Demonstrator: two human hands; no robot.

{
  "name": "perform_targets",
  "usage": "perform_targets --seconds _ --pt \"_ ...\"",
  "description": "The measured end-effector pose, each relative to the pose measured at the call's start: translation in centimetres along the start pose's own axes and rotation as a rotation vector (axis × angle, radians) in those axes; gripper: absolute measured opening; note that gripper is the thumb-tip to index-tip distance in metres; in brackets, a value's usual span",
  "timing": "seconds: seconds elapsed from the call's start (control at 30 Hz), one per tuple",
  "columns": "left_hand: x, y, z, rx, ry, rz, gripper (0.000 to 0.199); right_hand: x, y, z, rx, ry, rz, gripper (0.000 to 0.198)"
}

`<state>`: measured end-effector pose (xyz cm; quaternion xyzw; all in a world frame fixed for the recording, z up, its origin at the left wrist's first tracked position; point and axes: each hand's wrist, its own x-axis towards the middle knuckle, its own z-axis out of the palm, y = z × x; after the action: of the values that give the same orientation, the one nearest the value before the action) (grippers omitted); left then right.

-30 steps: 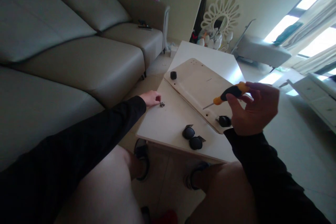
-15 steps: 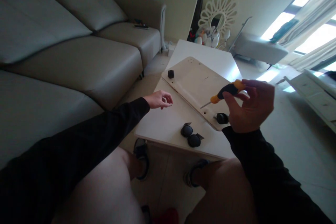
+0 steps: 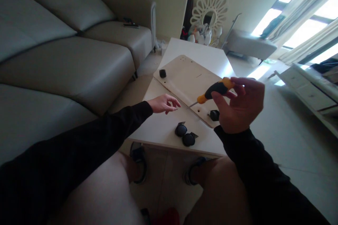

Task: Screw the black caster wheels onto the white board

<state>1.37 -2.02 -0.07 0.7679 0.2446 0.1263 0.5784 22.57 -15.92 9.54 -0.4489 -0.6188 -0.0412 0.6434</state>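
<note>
Screwdriver in the right hand, tiny piece in the left

Closed about the handle of a yellow-and-black screwdriver (image 3: 215, 89), the right hand (image 3: 241, 103) keeps thumb and fingers on opposite sides of it. Thumb and fingertip of the left hand (image 3: 165, 104) pinch a tiny dark piece (image 3: 176, 109), too small to name.

Two loose black casters (image 3: 185, 135) sit side by side on the white table (image 3: 153, 123), nearer the body than either hand. Beyond them lies a pale board (image 3: 182, 81), askew on the tabletop. One caster (image 3: 162, 73) is at its far left corner; another (image 3: 214, 115), partly hidden by the right hand, is at the near right one. A grey sofa (image 3: 105, 59) runs along the left.

Both forearms reach forward in black sleeves. The left hand hangs over the table with fingers curled; the right is raised, wrist bent, its screwdriver slanting down leftward. Whether the tip touches the board cannot be told.
</note>
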Motion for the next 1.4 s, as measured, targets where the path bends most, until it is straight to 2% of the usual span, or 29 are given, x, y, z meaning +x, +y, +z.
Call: perform_targets --seconds 0.2,0.4,0.6,0.8,1.07,1.4 --pt "0.4 0.3 0.6 -0.002 -0.008 -0.01 0.013 -0.1 -0.2 0.0 0.033 0.008 0.034 0.049" --pt "0.1 1.0 0.8 0.019 -0.034 0.003 0.021 0.3 0.3 -0.1 0.061 0.053 0.03 0.045" --pt "-0.2 1.7 1.0 0.039 -0.046 -0.038 0.015 0.4 0.3 -0.2 0.043 0.053 0.041 0.043" --pt "0.1 1.0 1.2 -0.042 -0.056 -0.023 0.012 0.5 0.3 -0.2 0.093 0.064 0.025 0.044" --pt "0.4 0.3 1.3 -0.099 -0.069 0.024 0.027 0.8 0.3 0.1 0.128 0.106 0.034 0.041" --pt "0.3 0.7 1.3 -0.063 -0.067 0.058 0.014 0.9 0.0 0.0 0.16 0.09 0.041 0.041"
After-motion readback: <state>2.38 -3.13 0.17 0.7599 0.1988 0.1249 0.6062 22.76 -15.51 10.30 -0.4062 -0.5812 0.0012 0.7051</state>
